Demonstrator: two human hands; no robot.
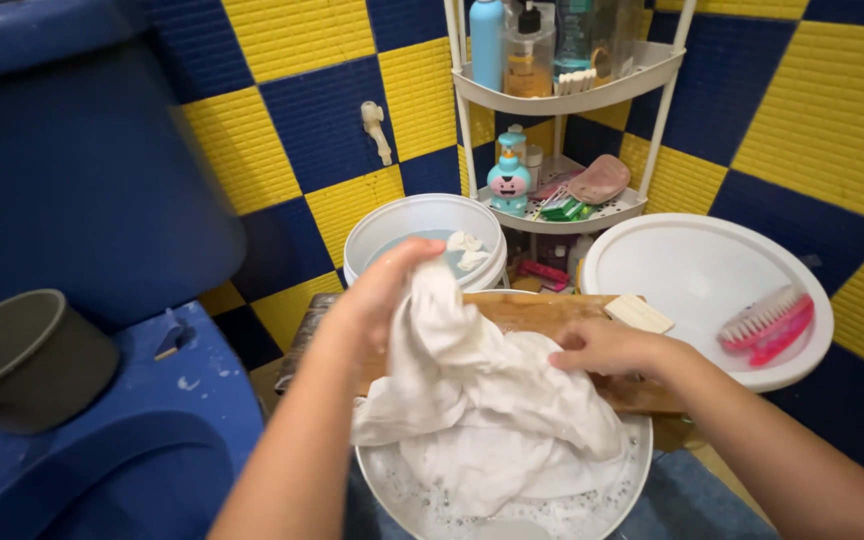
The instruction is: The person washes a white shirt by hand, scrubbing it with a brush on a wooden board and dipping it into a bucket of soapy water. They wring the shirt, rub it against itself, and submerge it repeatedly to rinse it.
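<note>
Bathroom corner, walls tiled in a blue and yellow checker pattern (302, 110). Large blue tank (82, 170) fills the left side, a dark grey dipper (22, 360) resting against it. White corner shelf rack (572, 100) holds bottles on the upper tier, small toiletries and a cartoon-shaped dispenser below. Beneath it, a white bucket (422, 215) of water with bits of cloth floating. To the right, a wide white basin (692, 270) with a pink scrub brush (767, 322) lying inside. A wooden washboard (542, 315) spans the middle, a pale soap bar (638, 313) on its top edge.

White cloth (482, 400), wet and bunched, drapes from the board down into a white basin of suds (512, 510). Left hand (382, 290) is closed around the cloth's upper end, lifting it. Right hand (602, 348) lies on the cloth's right edge at the board, fingers curled and pinching the fabric
</note>
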